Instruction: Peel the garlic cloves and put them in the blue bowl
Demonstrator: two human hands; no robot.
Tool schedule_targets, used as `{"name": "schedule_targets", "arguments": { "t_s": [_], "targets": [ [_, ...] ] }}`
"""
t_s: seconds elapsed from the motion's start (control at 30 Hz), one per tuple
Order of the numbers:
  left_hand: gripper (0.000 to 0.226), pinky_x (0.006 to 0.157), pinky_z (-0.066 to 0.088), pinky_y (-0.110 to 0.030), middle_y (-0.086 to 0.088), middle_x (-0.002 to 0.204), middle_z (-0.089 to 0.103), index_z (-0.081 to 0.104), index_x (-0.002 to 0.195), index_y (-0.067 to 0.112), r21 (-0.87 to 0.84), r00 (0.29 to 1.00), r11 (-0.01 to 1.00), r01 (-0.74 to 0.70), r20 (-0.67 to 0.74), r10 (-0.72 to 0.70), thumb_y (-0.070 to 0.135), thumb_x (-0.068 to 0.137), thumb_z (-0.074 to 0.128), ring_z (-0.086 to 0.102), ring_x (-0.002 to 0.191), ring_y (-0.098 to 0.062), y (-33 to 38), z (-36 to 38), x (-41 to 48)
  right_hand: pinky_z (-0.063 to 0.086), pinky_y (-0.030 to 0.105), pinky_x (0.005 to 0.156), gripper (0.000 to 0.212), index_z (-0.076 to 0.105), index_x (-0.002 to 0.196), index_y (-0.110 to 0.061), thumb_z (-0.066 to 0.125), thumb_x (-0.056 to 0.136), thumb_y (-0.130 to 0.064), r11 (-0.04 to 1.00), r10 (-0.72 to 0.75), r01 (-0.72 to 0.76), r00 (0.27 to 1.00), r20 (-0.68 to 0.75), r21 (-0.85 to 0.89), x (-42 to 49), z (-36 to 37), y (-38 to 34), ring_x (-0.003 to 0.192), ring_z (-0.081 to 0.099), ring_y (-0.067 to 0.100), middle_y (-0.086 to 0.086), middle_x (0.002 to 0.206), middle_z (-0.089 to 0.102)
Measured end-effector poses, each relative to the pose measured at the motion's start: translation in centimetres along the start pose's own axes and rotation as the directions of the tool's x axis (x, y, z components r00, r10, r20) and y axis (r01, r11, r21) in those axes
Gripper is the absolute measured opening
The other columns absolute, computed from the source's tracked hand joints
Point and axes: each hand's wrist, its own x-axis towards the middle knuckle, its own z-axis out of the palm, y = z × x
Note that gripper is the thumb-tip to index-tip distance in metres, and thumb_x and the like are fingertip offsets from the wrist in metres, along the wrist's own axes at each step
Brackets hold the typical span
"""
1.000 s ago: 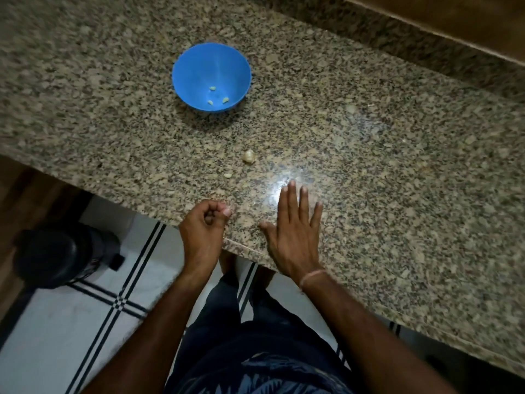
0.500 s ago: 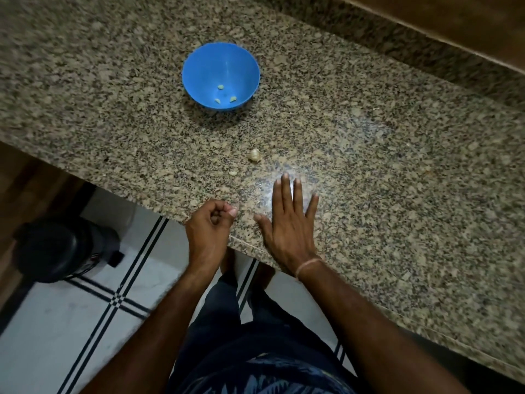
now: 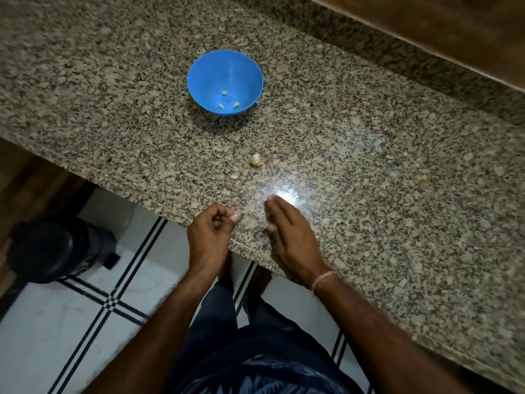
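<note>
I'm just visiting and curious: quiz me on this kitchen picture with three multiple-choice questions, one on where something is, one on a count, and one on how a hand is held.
1. Where is the blue bowl?
A) on the floor
B) standing on the counter
C) held in a hand

2. How many pale garlic pieces lie in the bowl?
A) one
B) three
C) six

3. How is the right hand held?
A) fingers straight
B) clenched in a fist
C) gripping the bowl

Answers: 1 B, it stands on the speckled stone top with no hand on it; 2 B, three small pieces show on its bottom; 3 A, its fingers are stretched out straight, while the left hand is the curled one.
</note>
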Motion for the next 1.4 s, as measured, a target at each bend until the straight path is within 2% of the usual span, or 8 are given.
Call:
{"name": "schedule_targets", "arguments": {
  "t_s": [0.17, 0.47, 0.53, 0.63, 0.73, 0.87, 1.03, 1.4],
  "targets": [
    [0.010, 0.065, 0.052, -0.018, 0.008, 0.080, 0.073, 0.070, 0.086, 0.022, -0.029, 1.000, 0.999, 0.021, -0.019, -0.022, 0.021, 0.094, 0.076, 0.067, 0.075, -0.004, -0.1, 0.0, 0.4, -0.014, 0.058, 0.127, 0.074, -0.015, 0.165, -0.021, 0.011, 0.108, -0.061, 0.949, 0.184, -0.166, 0.982, 0.046, -0.268, -2.7, 1.0, 0.0, 0.158, -0.027, 0.021, -0.003, 0.172, -0.025],
    [0.007, 0.072, 0.058, -0.028, 0.007, 0.083, 0.073, 0.071, 0.089, 0.021, -0.035, 1.000, 0.999, 0.009, 0.007, -0.009, 0.017, 0.094, 0.075, 0.069, 0.079, -0.011, 0.3, 1.0, 0.5, -0.025, 0.064, 0.119, 0.075, -0.013, 0.166, -0.026, 0.021, 0.109, -0.062, 0.960, 0.081, -0.053, 0.993, 0.091, -0.275, 1.1, 2.0, -1.8, 0.157, -0.029, 0.029, -0.004, 0.173, -0.023],
    [0.009, 0.071, 0.056, -0.027, 0.008, 0.082, 0.073, 0.071, 0.088, 0.022, -0.029, 1.000, 1.000, 0.003, 0.015, -0.002, 0.017, 0.094, 0.075, 0.067, 0.077, -0.008, 0.4, 1.1, 0.5, -0.020, 0.058, 0.124, 0.074, -0.006, 0.167, -0.026, 0.026, 0.110, -0.059, 0.978, 0.052, -0.036, 0.996, 0.073, -0.207, 1.2, 1.6, -1.6, 0.159, -0.023, 0.026, -0.002, 0.174, -0.017],
    [0.010, 0.068, 0.055, -0.026, 0.006, 0.081, 0.073, 0.071, 0.087, 0.024, -0.041, 1.000, 0.999, 0.017, 0.004, -0.017, 0.018, 0.094, 0.075, 0.066, 0.075, -0.010, 0.3, 0.9, 0.6, 0.018, 0.041, 0.128, 0.069, 0.025, 0.165, -0.019, 0.056, 0.107, -0.037, 0.997, 0.074, -0.074, 0.995, -0.065, 0.008, 1.3, 0.5, -1.3, 0.156, 0.017, 0.023, 0.002, 0.170, 0.024],
    [0.010, 0.069, 0.056, -0.025, 0.005, 0.084, 0.073, 0.071, 0.087, 0.024, -0.052, 1.000, 0.998, 0.019, -0.015, -0.020, 0.017, 0.093, 0.075, 0.068, 0.078, -0.012, 0.2, 0.8, 0.7, 0.047, 0.030, 0.102, 0.055, 0.055, 0.148, -0.014, 0.073, 0.096, -0.013, 0.992, 0.033, -0.011, 0.983, -0.180, 0.124, 2.5, 0.1, -1.5, 0.125, 0.042, 0.016, 0.000, 0.139, 0.052],
    [0.009, 0.061, 0.049, -0.015, 0.008, 0.078, 0.070, 0.071, 0.088, 0.021, -0.056, 1.000, 0.998, 0.016, -0.013, -0.017, 0.016, 0.094, 0.075, 0.061, 0.067, 0.003, 0.3, 0.9, 0.5, 0.044, 0.011, 0.081, 0.030, 0.073, 0.120, -0.011, 0.077, 0.091, -0.007, 0.980, 0.014, 0.022, 0.983, -0.182, 0.198, 4.5, 0.4, -2.2, 0.104, 0.048, 0.008, -0.004, 0.112, 0.060],
    [0.007, 0.063, 0.049, -0.016, 0.008, 0.080, 0.071, 0.072, 0.088, 0.022, -0.060, 1.000, 0.998, 0.016, -0.021, -0.018, 0.020, 0.093, 0.076, 0.060, 0.068, 0.001, 0.2, 0.6, 0.9, 0.039, 0.029, 0.065, 0.015, 0.064, 0.085, -0.017, 0.070, 0.091, -0.004, 0.999, 0.008, 0.001, 0.972, -0.236, 0.040, 5.7, 0.9, -2.8, 0.084, 0.046, 0.012, -0.008, 0.088, 0.057],
    [0.008, 0.069, 0.054, -0.022, 0.011, 0.079, 0.070, 0.072, 0.087, 0.023, -0.097, 1.000, 0.995, 0.025, -0.013, -0.026, 0.020, 0.091, 0.078, 0.061, 0.071, -0.001, -0.8, -0.8, 1.1, 0.028, 0.030, 0.076, 0.014, 0.056, 0.101, -0.015, 0.065, 0.095, -0.007, 0.937, -0.073, 0.023, 0.989, -0.130, -0.348, 7.1, 1.3, -2.8, 0.083, 0.033, 0.018, 0.004, 0.093, 0.053]
  ]
}}
